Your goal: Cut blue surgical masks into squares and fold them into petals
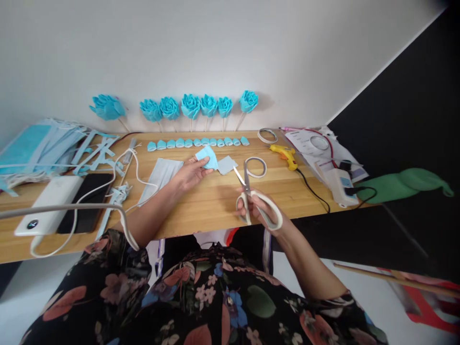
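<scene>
At a wooden bench [201, 206], a person's left hand [189, 174] pinches a blue fabric piece [207, 158] in its fingers, just in front of a row of petals [197, 142]. The right hand [257, 207], fingers clenched through the handles, holds scissors [246, 184] with blades parted, tips near a cut square [227, 165]. A clean cut likely calls for keeping the fabric taut and seating it deep between the blades.

No legible text anywhere.
</scene>
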`<state>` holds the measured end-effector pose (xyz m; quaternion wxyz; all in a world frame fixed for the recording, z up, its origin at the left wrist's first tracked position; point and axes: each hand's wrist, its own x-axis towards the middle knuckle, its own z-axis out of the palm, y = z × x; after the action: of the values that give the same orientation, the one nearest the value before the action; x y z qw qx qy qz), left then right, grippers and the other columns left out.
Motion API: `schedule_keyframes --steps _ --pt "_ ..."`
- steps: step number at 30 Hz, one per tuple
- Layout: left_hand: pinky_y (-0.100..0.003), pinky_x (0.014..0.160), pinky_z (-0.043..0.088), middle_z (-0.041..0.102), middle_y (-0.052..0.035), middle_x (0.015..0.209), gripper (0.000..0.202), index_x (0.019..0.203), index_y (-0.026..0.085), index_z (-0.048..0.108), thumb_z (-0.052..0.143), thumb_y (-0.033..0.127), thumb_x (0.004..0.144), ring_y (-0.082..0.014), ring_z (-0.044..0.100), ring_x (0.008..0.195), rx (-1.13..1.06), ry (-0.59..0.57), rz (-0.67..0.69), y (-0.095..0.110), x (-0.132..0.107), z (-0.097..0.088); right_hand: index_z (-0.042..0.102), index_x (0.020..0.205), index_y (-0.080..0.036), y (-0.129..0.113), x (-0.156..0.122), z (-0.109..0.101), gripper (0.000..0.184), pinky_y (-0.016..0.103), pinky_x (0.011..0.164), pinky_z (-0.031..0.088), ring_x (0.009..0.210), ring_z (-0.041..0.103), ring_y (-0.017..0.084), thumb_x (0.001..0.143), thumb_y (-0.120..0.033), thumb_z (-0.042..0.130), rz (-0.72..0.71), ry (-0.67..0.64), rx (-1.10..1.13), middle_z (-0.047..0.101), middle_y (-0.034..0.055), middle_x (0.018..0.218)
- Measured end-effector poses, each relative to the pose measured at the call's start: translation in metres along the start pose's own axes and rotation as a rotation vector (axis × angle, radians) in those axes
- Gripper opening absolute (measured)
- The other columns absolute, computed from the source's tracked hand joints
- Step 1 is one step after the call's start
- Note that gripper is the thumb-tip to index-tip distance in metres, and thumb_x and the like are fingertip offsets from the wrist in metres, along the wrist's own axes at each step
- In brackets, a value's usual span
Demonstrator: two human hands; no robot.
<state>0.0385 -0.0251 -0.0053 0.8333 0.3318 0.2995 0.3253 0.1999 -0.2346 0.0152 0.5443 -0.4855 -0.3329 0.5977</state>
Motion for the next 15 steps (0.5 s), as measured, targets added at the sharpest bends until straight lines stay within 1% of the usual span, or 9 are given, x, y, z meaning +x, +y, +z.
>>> schedule_keyframes --steps 2,5,8,15 --pt "-0.018 0.059 0.059 0.075 -0.0010 0.076 0.008 0.084 0.014 0.070 0.073 0.007 0.083 -0.0104 0.069 0.064 -0.018 0.015 -0.021 0.001 -0.001 0.002 0.067 0.114 -0.024 0.007 0.005 0.012 0.049 0.036 0.067 0.060 0.064 0.058 0.015 0.079 -0.057 0.074 0.039 -0.040 0.127 0.064 0.0022 0.082" --pt "-0.016 0.056 0.058 0.073 0.0005 0.070 0.009 0.084 0.013 0.068 0.071 0.005 0.084 -0.0092 0.068 0.060 -0.036 0.032 -0.030 0.003 -0.003 0.004 0.068 0.112 -0.022 0.012 0.011 0.019 0.044 0.031 0.061 0.058 0.064 0.056 0.013 0.081 -0.053 0.073 0.064 -0.108 0.208 0.063 0.0022 0.082" --pt "-0.015 0.055 0.058 0.072 0.0010 0.070 0.010 0.086 0.012 0.067 0.071 0.003 0.084 -0.0091 0.069 0.059 -0.046 0.026 -0.026 0.004 -0.004 0.006 0.068 0.113 -0.021 0.013 0.013 0.020 0.041 0.028 0.060 0.058 0.066 0.056 0.013 0.084 -0.050 0.072 0.059 -0.157 0.233 0.065 0.0032 0.084" --pt "-0.017 0.056 0.059 0.073 0.0004 0.070 0.012 0.088 0.011 0.067 0.062 0.001 0.090 -0.0097 0.070 0.061 -0.075 0.031 -0.032 0.004 -0.003 0.005 0.068 0.117 -0.021 0.019 0.017 0.015 0.041 0.026 0.062 0.059 0.067 0.060 0.012 0.087 -0.048 0.071 0.082 -0.162 0.244 0.065 0.0024 0.084"
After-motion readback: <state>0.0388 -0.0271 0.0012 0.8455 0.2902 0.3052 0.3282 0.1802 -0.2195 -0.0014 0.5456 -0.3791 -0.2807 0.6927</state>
